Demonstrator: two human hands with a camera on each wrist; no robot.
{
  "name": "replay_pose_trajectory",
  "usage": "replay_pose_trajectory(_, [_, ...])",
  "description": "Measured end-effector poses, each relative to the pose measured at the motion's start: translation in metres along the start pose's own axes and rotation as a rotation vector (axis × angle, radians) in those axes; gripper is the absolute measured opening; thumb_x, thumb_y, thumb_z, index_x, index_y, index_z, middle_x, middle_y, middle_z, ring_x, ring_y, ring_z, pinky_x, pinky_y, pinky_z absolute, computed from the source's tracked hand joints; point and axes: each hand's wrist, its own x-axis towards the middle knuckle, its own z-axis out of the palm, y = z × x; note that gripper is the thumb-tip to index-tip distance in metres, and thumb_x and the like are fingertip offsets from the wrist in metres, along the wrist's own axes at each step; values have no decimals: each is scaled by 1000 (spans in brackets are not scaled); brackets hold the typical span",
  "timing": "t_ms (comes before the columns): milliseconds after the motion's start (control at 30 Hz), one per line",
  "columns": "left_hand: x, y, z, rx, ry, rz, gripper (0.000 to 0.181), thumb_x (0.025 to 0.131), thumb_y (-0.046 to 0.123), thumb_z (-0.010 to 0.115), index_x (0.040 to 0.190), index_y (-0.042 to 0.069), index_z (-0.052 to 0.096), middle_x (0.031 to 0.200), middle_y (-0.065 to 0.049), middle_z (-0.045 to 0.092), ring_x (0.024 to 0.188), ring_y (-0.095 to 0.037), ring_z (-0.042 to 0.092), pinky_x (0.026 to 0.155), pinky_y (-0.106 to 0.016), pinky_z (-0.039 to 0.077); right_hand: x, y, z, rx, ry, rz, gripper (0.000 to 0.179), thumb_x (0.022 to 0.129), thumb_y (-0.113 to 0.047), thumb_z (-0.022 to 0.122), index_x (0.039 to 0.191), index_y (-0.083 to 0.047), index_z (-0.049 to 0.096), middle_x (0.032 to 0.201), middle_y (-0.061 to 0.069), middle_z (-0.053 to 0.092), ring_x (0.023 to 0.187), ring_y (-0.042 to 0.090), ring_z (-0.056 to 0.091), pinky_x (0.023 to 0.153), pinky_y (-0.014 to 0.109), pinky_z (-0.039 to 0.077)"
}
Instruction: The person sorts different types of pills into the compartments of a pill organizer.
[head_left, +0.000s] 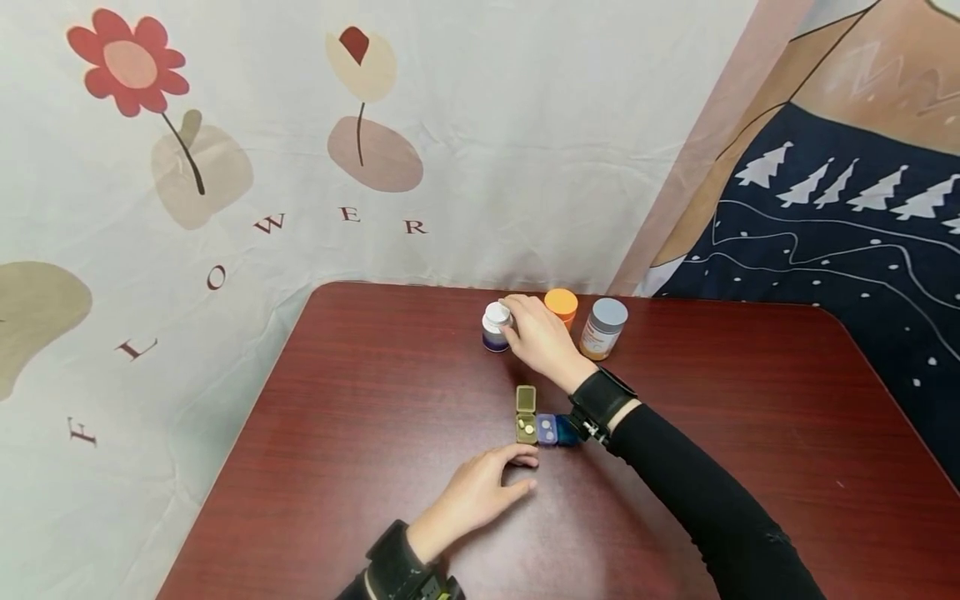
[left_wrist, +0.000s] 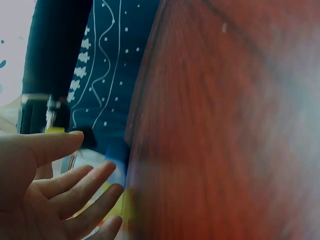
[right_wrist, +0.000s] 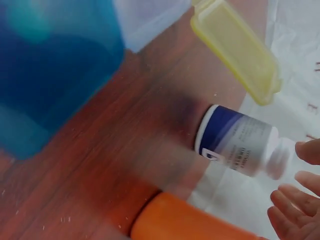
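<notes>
My right hand [head_left: 543,337] is beside a small white bottle with a dark blue label [head_left: 495,327], its fingertips close to the white cap. In the right wrist view that bottle [right_wrist: 237,140] stands apart from the fingers. My left hand [head_left: 480,492] rests low over the table, fingers spread and holding nothing. Just beyond its fingertips sits a pill box: a yellow compartment [head_left: 527,428] with its lid [head_left: 526,398] raised and pale pills inside, a purple compartment [head_left: 547,430] with pale pills, and a blue compartment [head_left: 567,431] partly hidden by my right wrist.
An orange bottle [head_left: 561,304] stands behind my right hand, partly covered by it. To its right is a bottle with a grey lid [head_left: 604,327]. The dark red table [head_left: 360,375] ends at a printed cloth [head_left: 487,167] along the back.
</notes>
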Motion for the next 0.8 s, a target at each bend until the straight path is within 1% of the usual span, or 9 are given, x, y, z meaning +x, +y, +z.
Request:
replay_pose_trajectory(100, [0, -2, -6, -9, 27, 0, 41, 102, 36, 79, 142, 32, 72, 126, 26, 79, 131, -12, 73, 112, -46, 57, -11, 0, -5, -45, 15, -44, 48, 103, -14, 78, 145, 6, 65, 148, 24, 68, 136, 39, 66, 114, 51, 57])
replay_pose_trajectory(133, [0, -2, -9, -11, 43, 16, 40, 103, 36, 78, 141, 30, 72, 125, 25, 79, 129, -12, 74, 111, -46, 58, -14, -1, -6, -56, 15, -60, 48, 103, -14, 78, 145, 6, 66, 148, 25, 67, 135, 40, 67, 114, 51, 57])
replay_pose_trajectory(200, [0, 0, -19, -20, 71, 51, 38, 104, 34, 77, 141, 26, 73, 123, 19, 81, 123, -12, 76, 107, -44, 59, -22, -3, -8, -70, 13, -87, 48, 102, -14, 79, 144, 6, 66, 148, 25, 68, 135, 40, 67, 113, 52, 57])
replay_pose_trajectory(333, [1, 9, -45, -63, 113, 111, 37, 106, 27, 74, 139, 11, 72, 117, 4, 83, 111, -17, 78, 99, -42, 61, -40, -6, -10, -88, -13, -106, 48, 101, -15, 81, 142, 6, 67, 145, 25, 70, 131, 39, 69, 111, 52, 58])
replay_pose_trajectory(467, [3, 18, -69, -129, 128, 68, 39, 102, 16, 79, 136, -1, 70, 114, -8, 82, 110, -28, 78, 101, -44, 61, -57, -8, -9, -111, -51, -111, 46, 101, -17, 82, 139, 5, 70, 139, 23, 73, 125, 37, 71, 107, 51, 60])
replay_pose_trajectory(533, [4, 23, -77, -139, 132, 19, 43, 98, 13, 83, 136, -3, 70, 117, -12, 82, 114, -34, 77, 106, -49, 60, -65, -7, -8, -124, -70, -112, 45, 101, -17, 82, 138, 5, 70, 136, 22, 74, 122, 37, 72, 105, 51, 61])
replay_pose_trajectory(633, [15, 1, -68, -92, 131, -24, 51, 97, 21, 86, 142, 6, 68, 127, -4, 81, 123, -27, 75, 112, -50, 57, -76, -6, -7, -131, -88, -108, 46, 101, -19, 82, 138, 4, 70, 134, 21, 75, 121, 36, 73, 103, 51, 61])
replay_pose_trajectory(767, [30, -25, -51, -25, 111, -24, 64, 96, 36, 89, 151, 16, 63, 138, 3, 77, 128, -19, 73, 115, -48, 55, -88, -7, -6, -135, -102, -97, 47, 100, -19, 83, 139, 3, 70, 134, 20, 76, 121, 35, 73, 103, 51, 61])
replay_pose_trajectory(800, [31, -21, -52, -24, 99, -29, 67, 95, 37, 89, 153, 16, 62, 140, 1, 77, 130, -20, 72, 116, -49, 55, -90, -8, -6, -132, -104, -96, 47, 100, -19, 83, 139, 3, 70, 134, 20, 76, 121, 35, 73, 103, 51, 61])
